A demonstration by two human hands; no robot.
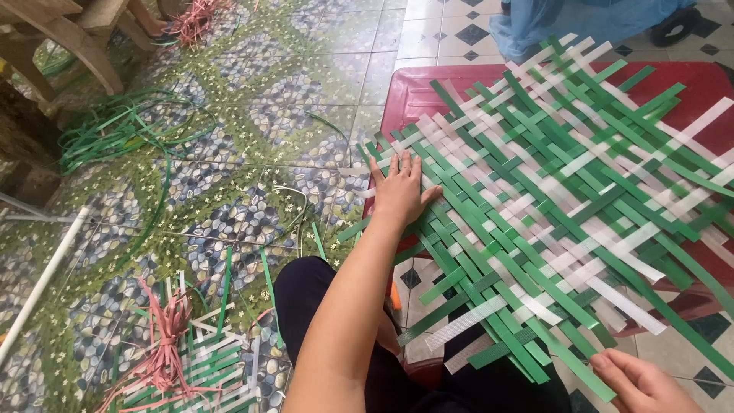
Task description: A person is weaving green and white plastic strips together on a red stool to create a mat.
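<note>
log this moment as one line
left hand: flat on woven strip mat | right hand: pinching green strip at near edge | mat on red table | loose strips on floor

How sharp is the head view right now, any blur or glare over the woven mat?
Head view: the green and white woven mat is motion-smeared toward the right, the left hand pressing on it is fairly sharp, the right hand is slightly soft; daylight is even and soft, with no strong glare or hard shadows.

Your left hand [399, 191] pressed flat on the green-and-white woven mat [550, 191] — your right hand [642, 382] pinched a green strip [566, 359].
</note>
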